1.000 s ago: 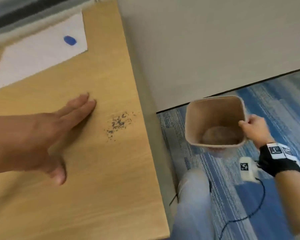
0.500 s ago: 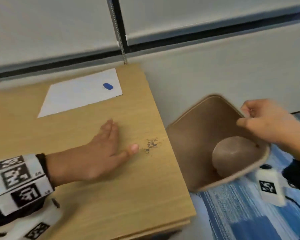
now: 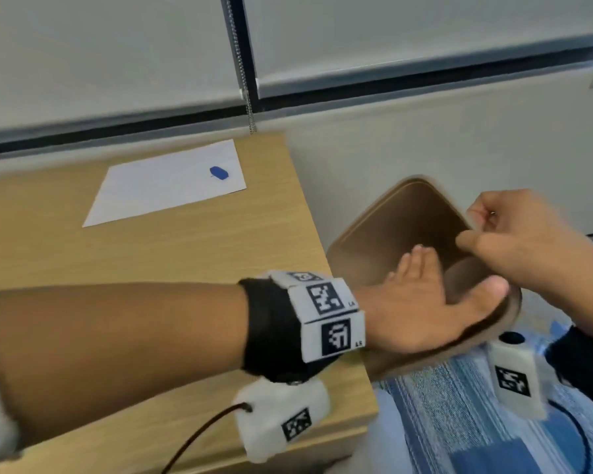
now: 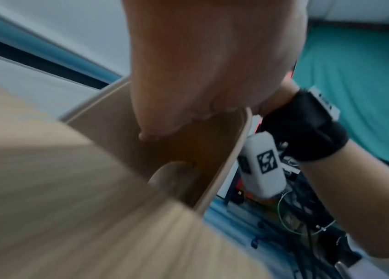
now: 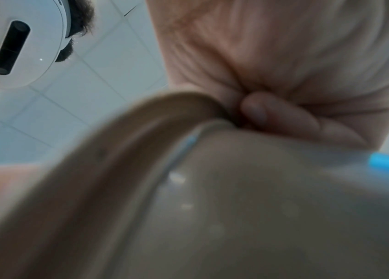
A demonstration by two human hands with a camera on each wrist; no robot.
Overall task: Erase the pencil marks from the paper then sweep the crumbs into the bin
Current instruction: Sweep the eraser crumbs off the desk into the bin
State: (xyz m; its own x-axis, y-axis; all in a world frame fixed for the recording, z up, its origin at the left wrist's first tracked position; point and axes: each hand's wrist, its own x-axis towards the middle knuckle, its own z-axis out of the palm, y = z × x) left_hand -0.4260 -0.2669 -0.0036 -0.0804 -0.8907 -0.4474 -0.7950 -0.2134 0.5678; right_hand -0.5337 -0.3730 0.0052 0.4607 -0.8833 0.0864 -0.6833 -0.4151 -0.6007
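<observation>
The right hand [image 3: 521, 248] is gripping the rim of the brown bin [image 3: 391, 234], tilted beside the desk [image 3: 151, 254] edge; the left hand [image 3: 421, 302], fingers straight, is reaching over its mouth, the paper [image 3: 158, 186] lying behind

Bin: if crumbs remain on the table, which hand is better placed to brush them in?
Left. The left hand is open over the bin; the right hand grips its rim.
</observation>
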